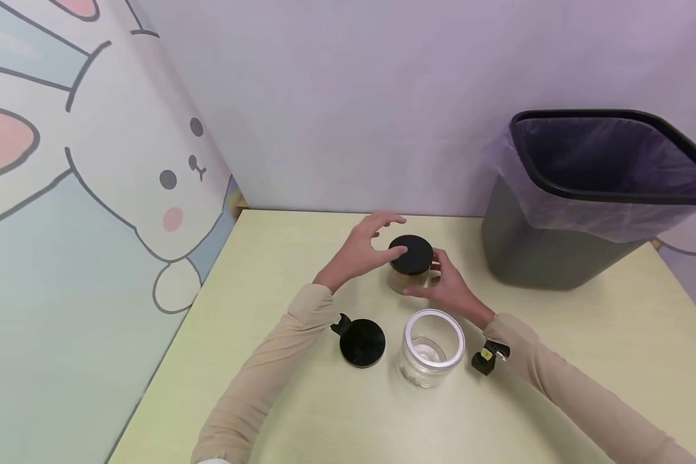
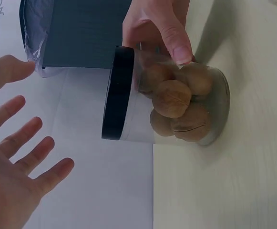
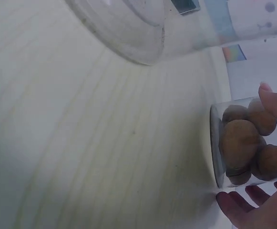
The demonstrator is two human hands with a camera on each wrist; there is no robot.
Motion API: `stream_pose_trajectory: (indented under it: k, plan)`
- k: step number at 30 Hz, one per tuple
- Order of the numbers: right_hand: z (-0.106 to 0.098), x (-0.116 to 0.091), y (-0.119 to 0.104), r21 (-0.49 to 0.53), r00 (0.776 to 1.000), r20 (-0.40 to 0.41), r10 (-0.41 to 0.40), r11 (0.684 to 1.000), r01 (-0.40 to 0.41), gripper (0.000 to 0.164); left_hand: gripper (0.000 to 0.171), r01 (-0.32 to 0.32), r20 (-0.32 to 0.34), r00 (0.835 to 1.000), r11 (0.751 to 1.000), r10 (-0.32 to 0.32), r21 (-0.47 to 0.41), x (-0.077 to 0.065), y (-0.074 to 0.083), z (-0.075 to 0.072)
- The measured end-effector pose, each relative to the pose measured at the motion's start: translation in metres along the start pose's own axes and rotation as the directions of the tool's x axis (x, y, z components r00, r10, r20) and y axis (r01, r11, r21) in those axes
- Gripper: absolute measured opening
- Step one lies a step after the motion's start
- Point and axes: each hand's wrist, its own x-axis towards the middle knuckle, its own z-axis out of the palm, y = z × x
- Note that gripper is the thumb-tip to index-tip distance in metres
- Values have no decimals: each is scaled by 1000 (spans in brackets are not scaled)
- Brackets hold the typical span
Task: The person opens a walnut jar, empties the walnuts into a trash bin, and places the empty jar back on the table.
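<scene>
A clear jar [image 2: 143, 119] with a black lid [image 1: 411, 255] stands on the table and holds several walnuts [image 2: 172, 98]. My right hand [image 1: 449, 283] grips the jar's side, thumb and fingers around its wall. Beside the lid is my left hand [image 1: 362, 248], its fingers spread and nothing between them. In the left wrist view a gap shows between this hand and the lid. Nearer to me, a second clear jar [image 1: 408, 361] stands without a lid, and a flat black lid [image 1: 362, 343] lies to its left. The right wrist view shows walnuts [image 3: 241, 143] through the gripped jar's wall.
A grey trash bin [image 1: 533, 251] with a plastic liner stands at the back right of the pale table [image 1: 301, 412]. Behind the table rises a plain wall [image 1: 348, 116], and a wall with a cartoon rabbit [image 1: 127, 129] runs along the left.
</scene>
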Motion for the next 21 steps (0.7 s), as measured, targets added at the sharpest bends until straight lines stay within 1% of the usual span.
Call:
stream_pose_trajectory:
  k: [2, 8, 14, 18, 21]
  plan:
    - [2, 2, 2, 7, 1000, -3, -10, 1000, 10, 98, 49, 9, 8, 1000, 1000, -9, 3, -1, -2, 1]
    - [5, 9, 3, 52, 999, -29, -42, 998, 43, 86, 49, 10, 24, 1000, 1000, -11, 7, -1, -3, 2]
    - [9, 13, 4, 64, 998, -38, -55, 996, 57, 91, 52, 20, 42, 999, 1000, -19, -15, -2, -4, 4]
    - [9, 12, 5, 46, 996, -71, -60, 997, 63, 91, 53, 16, 61, 998, 999, -14, -30, -3, -6, 6]
    - [7, 10, 3, 21, 994, -74, -85, 996, 87, 91, 54, 17, 61, 998, 999, -15, -30, -5, -8, 4]
